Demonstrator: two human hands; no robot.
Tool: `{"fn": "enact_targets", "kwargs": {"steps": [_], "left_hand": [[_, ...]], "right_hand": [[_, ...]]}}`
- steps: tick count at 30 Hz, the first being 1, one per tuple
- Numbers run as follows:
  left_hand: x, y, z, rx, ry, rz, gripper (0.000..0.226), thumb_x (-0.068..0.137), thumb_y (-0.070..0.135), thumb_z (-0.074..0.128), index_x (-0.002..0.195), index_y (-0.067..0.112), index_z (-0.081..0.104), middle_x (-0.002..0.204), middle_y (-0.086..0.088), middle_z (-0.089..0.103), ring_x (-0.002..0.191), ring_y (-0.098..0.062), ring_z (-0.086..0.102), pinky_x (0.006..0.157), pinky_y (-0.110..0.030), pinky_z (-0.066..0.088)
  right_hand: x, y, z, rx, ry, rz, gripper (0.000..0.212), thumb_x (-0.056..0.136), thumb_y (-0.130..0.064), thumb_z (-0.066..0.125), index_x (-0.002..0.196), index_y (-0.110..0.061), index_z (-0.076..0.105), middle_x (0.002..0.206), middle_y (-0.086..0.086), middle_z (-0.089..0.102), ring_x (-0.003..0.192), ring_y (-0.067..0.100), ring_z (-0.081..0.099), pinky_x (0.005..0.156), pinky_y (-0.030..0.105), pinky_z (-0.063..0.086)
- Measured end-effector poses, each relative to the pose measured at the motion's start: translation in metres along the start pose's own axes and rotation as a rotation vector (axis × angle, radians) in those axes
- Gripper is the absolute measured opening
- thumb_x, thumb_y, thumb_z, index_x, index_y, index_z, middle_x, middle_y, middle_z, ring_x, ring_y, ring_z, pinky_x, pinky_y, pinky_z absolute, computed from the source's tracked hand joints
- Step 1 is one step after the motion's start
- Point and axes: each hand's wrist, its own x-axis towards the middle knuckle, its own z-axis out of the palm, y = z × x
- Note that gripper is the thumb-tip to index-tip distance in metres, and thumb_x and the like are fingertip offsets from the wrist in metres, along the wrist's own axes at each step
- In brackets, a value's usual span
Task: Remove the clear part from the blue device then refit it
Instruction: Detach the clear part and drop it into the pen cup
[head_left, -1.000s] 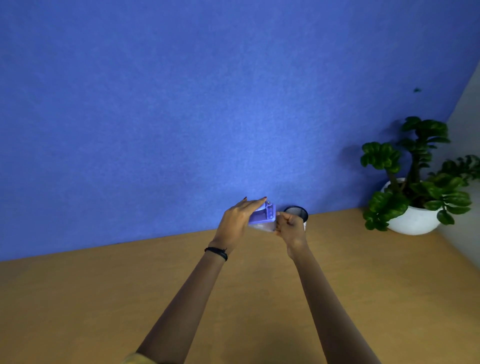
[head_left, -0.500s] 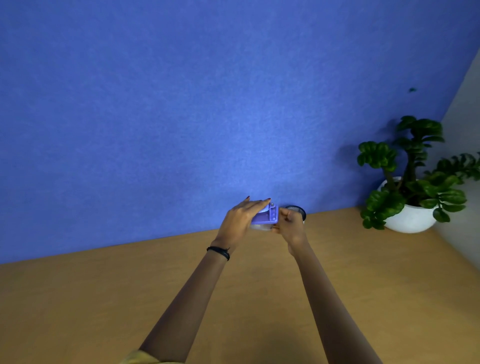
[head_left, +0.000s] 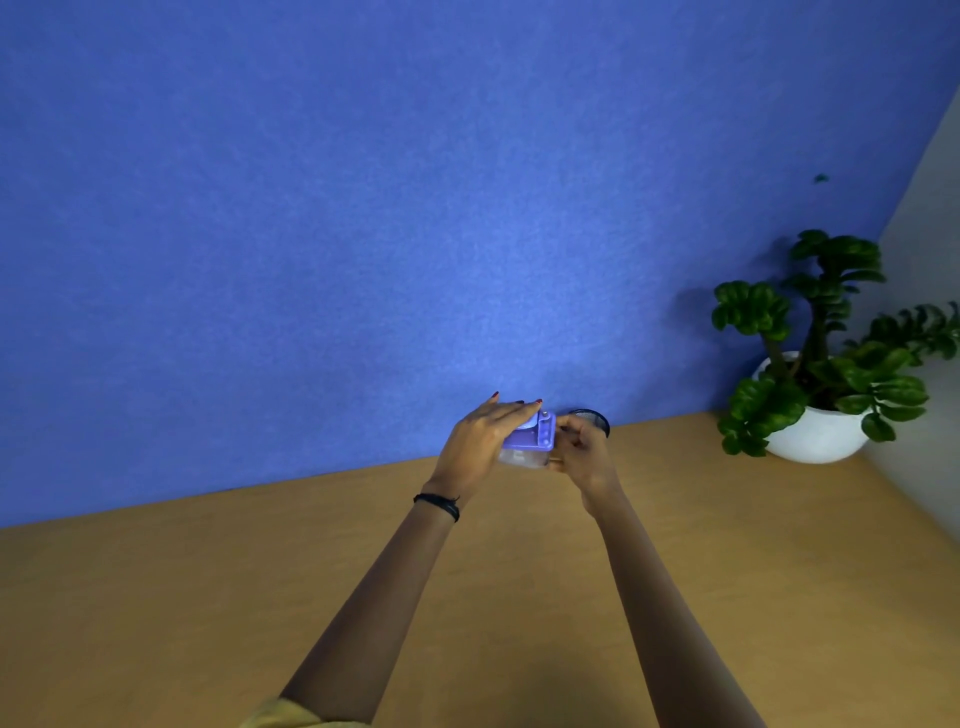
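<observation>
A small blue device (head_left: 535, 436) is held above the far part of the wooden table (head_left: 311, 571), near the blue wall. A clear part (head_left: 522, 458) sits on its underside, touching it. My left hand (head_left: 483, 441) lies over the device's top and left side, fingers stretched flat across it. My right hand (head_left: 584, 449) pinches the right end, where the clear part meets the blue body. Whether the clear part is fully seated is hidden by my fingers.
A dark mesh cup (head_left: 592, 418) stands on the table just behind my right hand. A green plant in a white pot (head_left: 815, 431) stands at the far right corner. The blue wall (head_left: 415, 208) rises right behind the table's far edge.
Both hands and the device have stayed at almost the same spot. The device has tilted slightly, and my right fingers have shifted on its right end.
</observation>
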Motion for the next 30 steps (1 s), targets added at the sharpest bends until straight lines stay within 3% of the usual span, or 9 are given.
{"fn": "enact_targets", "kwargs": {"steps": [5, 9, 17, 21, 24, 30], "left_hand": [[0.0, -0.002, 0.001, -0.001, 0.008, -0.002, 0.053, 0.083, -0.012, 0.052, 0.131, 0.01, 0.052, 0.121, -0.009, 0.065, 0.111, -0.023, 0.06, 0.109, -0.036, 0.036], [0.0, -0.002, 0.001, 0.012, 0.019, 0.006, 0.052, 0.083, -0.012, 0.05, 0.13, 0.01, 0.053, 0.12, -0.009, 0.065, 0.11, -0.024, 0.06, 0.108, -0.031, 0.031], [0.002, -0.007, 0.009, 0.033, 0.016, 0.044, 0.044, 0.086, 0.005, 0.035, 0.125, 0.008, 0.057, 0.115, -0.01, 0.068, 0.108, -0.026, 0.063, 0.104, -0.042, 0.041], [0.004, -0.008, 0.014, 0.052, 0.033, 0.068, 0.052, 0.082, 0.001, 0.026, 0.122, 0.006, 0.059, 0.118, -0.008, 0.067, 0.111, -0.025, 0.062, 0.104, -0.044, 0.04], [0.006, -0.009, 0.018, 0.048, 0.033, 0.062, 0.061, 0.076, -0.002, 0.02, 0.122, 0.006, 0.059, 0.118, -0.007, 0.067, 0.112, -0.024, 0.061, 0.105, -0.043, 0.038], [0.01, -0.011, 0.028, 0.025, 0.052, 0.038, 0.051, 0.084, 0.006, 0.026, 0.12, 0.007, 0.061, 0.116, -0.007, 0.068, 0.111, -0.023, 0.062, 0.103, -0.045, 0.04]], "right_hand": [[0.002, 0.004, -0.002, -0.039, 0.002, 0.018, 0.028, 0.09, 0.004, 0.035, 0.084, -0.01, 0.059, 0.083, 0.008, 0.061, 0.065, 0.012, 0.058, 0.046, 0.014, 0.049], [0.004, 0.009, -0.003, -0.06, 0.004, 0.037, 0.027, 0.088, 0.007, 0.035, 0.093, -0.002, 0.06, 0.09, 0.014, 0.061, 0.069, 0.015, 0.06, 0.046, 0.014, 0.05], [0.006, 0.008, -0.005, -0.009, -0.038, 0.055, 0.021, 0.089, 0.002, 0.044, 0.097, -0.003, 0.063, 0.081, 0.001, 0.065, 0.07, 0.01, 0.062, 0.05, 0.013, 0.051], [0.011, 0.007, -0.007, 0.008, -0.039, 0.057, 0.019, 0.089, 0.001, 0.046, 0.09, -0.008, 0.063, 0.079, 0.0, 0.066, 0.065, 0.005, 0.063, 0.051, 0.015, 0.052], [0.015, 0.009, -0.011, 0.023, -0.018, 0.056, 0.02, 0.088, 0.002, 0.046, 0.084, -0.011, 0.06, 0.078, 0.002, 0.065, 0.067, 0.01, 0.062, 0.051, 0.017, 0.052], [0.03, 0.018, -0.018, 0.048, 0.052, 0.082, 0.015, 0.086, 0.0, 0.049, 0.09, -0.011, 0.058, 0.08, 0.008, 0.062, 0.071, 0.017, 0.059, 0.049, 0.018, 0.051]]}}
